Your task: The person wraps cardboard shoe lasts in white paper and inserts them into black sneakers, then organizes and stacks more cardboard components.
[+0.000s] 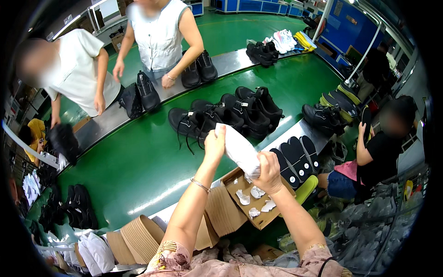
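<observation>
We find one white bundle (238, 150) near centre, the left hand (215, 144) gripping its left end, the right hand (269, 171) its right. Beyond, we count four black shoes (247, 114); round insole stickers (292, 179), right, are illegible.

A silver bangle (200, 185) accompanies the patterned pink top (230, 269)

Lost part of the long white bundle (237, 150) behind the bare right hand (269, 171), mid-frame; found the black shoe (63, 141) at left blurred, the pink floral clothing (212, 270) cut by the bottom edge.
</observation>
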`<state>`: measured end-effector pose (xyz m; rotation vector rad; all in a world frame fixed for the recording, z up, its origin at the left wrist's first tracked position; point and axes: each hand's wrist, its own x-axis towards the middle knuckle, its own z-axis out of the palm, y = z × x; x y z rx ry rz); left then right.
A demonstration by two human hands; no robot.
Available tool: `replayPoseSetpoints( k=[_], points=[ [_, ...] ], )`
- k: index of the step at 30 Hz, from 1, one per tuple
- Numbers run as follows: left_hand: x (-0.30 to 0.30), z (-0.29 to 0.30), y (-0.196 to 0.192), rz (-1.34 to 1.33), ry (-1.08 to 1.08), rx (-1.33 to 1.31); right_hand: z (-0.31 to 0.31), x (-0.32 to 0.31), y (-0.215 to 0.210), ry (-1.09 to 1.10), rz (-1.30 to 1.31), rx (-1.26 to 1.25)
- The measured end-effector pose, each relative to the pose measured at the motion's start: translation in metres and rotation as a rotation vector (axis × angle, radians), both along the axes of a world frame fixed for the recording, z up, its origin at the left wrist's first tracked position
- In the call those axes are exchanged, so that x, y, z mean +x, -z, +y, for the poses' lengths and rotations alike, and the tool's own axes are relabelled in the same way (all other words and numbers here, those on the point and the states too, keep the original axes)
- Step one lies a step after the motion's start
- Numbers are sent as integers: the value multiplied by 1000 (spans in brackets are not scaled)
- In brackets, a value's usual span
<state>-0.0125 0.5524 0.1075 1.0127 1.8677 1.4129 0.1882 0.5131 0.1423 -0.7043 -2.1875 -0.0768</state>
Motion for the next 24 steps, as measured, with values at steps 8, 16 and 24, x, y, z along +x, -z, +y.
replayPoseSetpoints(
  k=[8,16,24],
  points=[
    [-36,55,36,-1133,147,-152,40,-17,38,97,621,-822],
    [-24,122,63,921,-21,84,114,-13,39,414,336,-754],
    [-68,150,77,693,61,-126,155,-80,30,410,-319,-546]
  ],
)
